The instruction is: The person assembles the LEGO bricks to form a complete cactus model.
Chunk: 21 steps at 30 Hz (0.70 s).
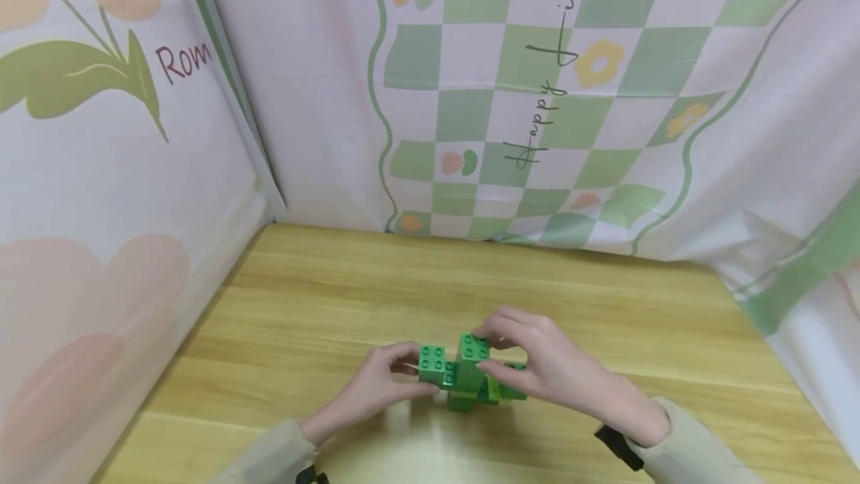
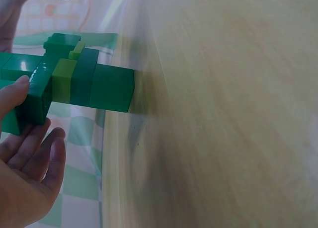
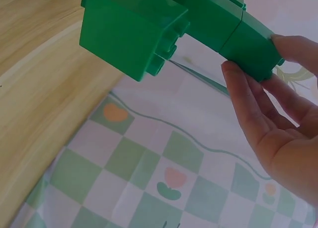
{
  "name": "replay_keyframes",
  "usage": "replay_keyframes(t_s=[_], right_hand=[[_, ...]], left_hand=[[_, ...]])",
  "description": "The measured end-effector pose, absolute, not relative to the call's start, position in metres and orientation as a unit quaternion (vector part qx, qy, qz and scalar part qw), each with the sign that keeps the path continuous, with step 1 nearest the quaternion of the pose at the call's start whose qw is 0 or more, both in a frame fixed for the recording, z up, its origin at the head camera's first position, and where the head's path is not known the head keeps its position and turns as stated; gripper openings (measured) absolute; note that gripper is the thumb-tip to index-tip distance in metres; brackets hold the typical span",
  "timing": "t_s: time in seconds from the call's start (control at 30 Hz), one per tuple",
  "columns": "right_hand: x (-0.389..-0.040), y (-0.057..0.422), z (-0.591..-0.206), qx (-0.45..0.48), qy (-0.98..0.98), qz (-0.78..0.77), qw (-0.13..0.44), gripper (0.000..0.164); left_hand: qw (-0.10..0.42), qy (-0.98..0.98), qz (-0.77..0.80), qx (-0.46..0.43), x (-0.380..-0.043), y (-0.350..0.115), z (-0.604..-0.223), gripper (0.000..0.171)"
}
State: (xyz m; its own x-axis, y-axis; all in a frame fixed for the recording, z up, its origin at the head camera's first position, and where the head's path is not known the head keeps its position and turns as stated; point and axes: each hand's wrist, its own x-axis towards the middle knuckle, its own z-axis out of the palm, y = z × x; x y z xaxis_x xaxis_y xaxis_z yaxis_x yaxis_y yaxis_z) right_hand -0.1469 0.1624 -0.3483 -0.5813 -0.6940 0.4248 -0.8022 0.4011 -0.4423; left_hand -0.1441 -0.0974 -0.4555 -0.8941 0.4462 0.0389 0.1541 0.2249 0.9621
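A built figure of green toy building bricks (image 1: 473,373) stands upright on the table, with a lighter green brick (image 2: 64,81) low in its middle and a green brick (image 2: 112,88) as its base. My left hand (image 1: 380,387) grips the left side of the build between thumb and fingers, beside a raised studded brick (image 1: 432,364). From the right, my right hand (image 1: 547,358) pinches the top brick (image 3: 254,50) of the central column, thumb on one side and fingers on the other. That hand partly hides a green brick (image 1: 514,393) sticking out on the right.
The wood-grain table (image 1: 322,282) spreads around the build. A checked cloth curtain (image 1: 537,118) hangs along the back edge, and a floral cloth (image 1: 87,193) walls the left side. More white and green cloth (image 1: 799,260) hangs at the right.
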Motion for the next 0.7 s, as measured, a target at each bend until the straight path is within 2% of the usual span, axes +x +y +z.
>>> replay_keyframes(t_s=[0.47,0.7], right_hand=[[-0.1481,0.1587,-0.3518,0.448,-0.835,0.305,0.097,0.027],[-0.1485,0.1586,-0.3470,0.429,-0.853,0.288,0.074,0.025]], left_hand=[[0.128,0.768,0.596,0.195,-0.1426,-0.0979,-0.4556,0.039],[0.125,0.774,0.589,0.197,-0.1442,-0.0962,-0.4543,0.036]])
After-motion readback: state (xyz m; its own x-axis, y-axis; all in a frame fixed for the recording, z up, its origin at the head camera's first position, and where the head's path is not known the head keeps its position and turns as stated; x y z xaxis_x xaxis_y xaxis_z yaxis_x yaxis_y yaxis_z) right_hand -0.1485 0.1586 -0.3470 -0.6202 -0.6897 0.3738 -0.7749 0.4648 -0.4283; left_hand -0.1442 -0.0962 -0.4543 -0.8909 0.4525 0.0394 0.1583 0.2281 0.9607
